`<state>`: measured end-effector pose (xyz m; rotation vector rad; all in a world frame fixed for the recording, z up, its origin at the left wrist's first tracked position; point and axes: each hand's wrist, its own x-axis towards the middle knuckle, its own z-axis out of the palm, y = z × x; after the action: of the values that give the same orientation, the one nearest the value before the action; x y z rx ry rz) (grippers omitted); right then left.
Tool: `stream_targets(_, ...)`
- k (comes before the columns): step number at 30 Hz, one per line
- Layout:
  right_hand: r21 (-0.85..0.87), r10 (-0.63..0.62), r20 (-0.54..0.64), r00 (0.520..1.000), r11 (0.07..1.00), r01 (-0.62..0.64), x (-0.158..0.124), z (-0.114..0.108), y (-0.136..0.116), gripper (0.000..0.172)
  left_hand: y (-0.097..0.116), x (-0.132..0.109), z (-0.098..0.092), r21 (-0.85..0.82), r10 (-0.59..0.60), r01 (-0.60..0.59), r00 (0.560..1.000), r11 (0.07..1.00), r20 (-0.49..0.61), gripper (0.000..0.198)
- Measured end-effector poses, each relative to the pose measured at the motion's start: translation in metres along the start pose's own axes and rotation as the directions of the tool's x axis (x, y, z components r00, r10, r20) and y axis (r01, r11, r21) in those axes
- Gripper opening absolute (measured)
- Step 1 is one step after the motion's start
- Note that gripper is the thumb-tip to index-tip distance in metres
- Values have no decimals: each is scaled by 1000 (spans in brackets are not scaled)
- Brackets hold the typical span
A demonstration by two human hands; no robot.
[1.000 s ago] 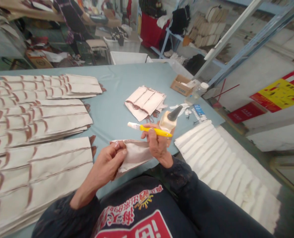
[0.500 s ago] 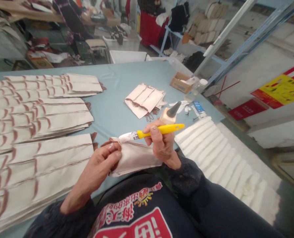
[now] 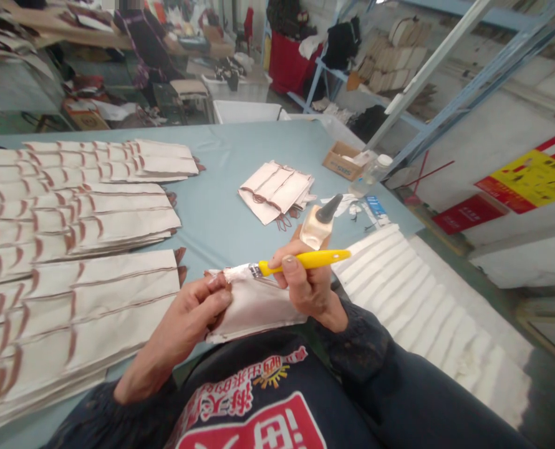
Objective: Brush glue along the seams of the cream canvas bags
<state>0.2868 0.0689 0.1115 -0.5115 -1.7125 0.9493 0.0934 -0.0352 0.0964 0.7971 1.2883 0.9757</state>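
Wide blue-green table (image 3: pixel 207 218) runs to 12 o'clock, stacked brown-edged cream fabric panels (image 3: pixel 128 273) at 9. Nr 6 o'clock, an oblong cream fabric piece (image 3: pixel 261 308) w/ brown trim, prob. light, soft, best held by its edge, is pinched by the left hand (image 3: pixel 197 304); the right hand (image 3: pixel 308 284) grips a yellow-handled, white-bristled brush (image 3: pixel 315 259), bristles apparently touching the fabric's top edge.
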Motion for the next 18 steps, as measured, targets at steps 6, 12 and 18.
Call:
stream_targets(6,-71,-34,111,993,997,42,-4,3,10,30,5,2,8,26,82,-82,997,996,14,30)
stream_targets(12,-66,-20,-169,985,998,9,-1,-7,-13,33,1,2,17,376,362,-323,931,868,-37,26)
stream_targets(18,66,123,-208,970,992,-112,-3,-17,-33,36,-15,1,16,745,763,-575,631,338,140,27)
